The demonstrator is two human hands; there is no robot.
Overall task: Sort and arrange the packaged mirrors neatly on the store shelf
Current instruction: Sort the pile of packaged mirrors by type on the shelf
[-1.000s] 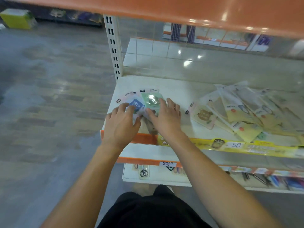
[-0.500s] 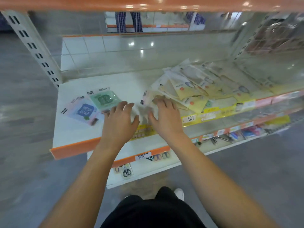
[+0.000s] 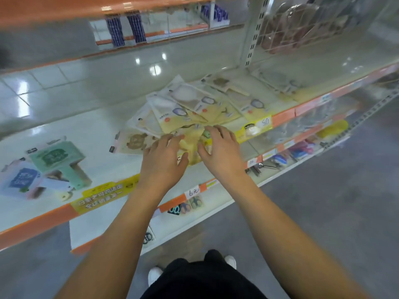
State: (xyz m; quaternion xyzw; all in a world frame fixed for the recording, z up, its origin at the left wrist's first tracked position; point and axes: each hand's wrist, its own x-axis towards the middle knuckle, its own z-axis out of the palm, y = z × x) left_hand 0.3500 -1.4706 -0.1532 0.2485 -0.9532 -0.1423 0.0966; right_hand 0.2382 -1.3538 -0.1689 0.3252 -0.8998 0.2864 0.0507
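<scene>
In the head view, the left hand (image 3: 160, 162) and right hand (image 3: 218, 151) lie side by side on the near edge of a fanned pile of yellow mirror packs (image 3: 190, 113) at the front of the shelf (image 3: 90, 130), fingers spread and lightly bent, pressing rather than gripping; whether a pack is pinched underneath I cannot tell. The slick, overlapping packs could skid past the shelf lip if raked forward. A bear-print pack (image 3: 135, 143) sits just left. Half a second ago both hands were further left, short of the pile; the green and blue packs (image 3: 45, 167) now lie well apart from them.
</scene>
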